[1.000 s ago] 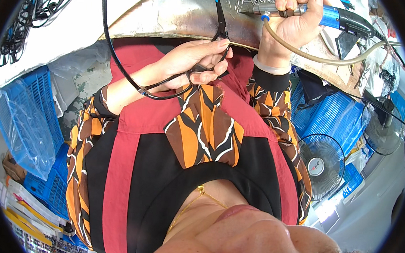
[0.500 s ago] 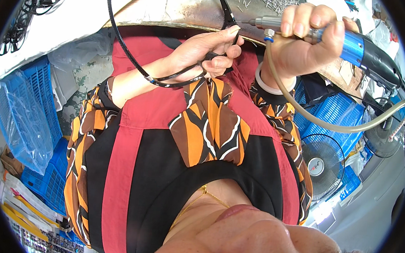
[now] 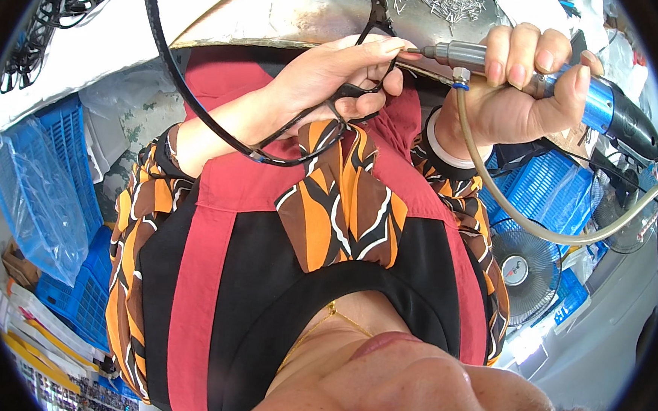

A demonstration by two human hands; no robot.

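A black eyeglass frame (image 3: 156,31) is pinched in my left hand (image 3: 344,74), its rims partly hidden by the fingers. One temple arm sweeps up to the left, and the other points away from me at the top. My right hand (image 3: 528,86) is wrapped round a powered screwdriver (image 3: 460,54) with a silver nose, a blue body and a black rear end. The driver lies nearly level, and its thin bit reaches my left thumb and fingertip beside the frame's hinge area. Whether the bit touches a screw is hidden.
A pile of small metal screws or pins (image 3: 448,3) lies on the worn metal plate (image 3: 288,15) at the bench edge. A clear hose (image 3: 499,203) loops from the driver to the right. More black frames (image 3: 42,26) lie far left. Blue crates (image 3: 68,152) and a fan (image 3: 525,270) flank me.
My right hand and the driver have shifted right and slightly nearer. The frame has turned and lowered a little in my left hand, and my fingertips now meet at the bit.
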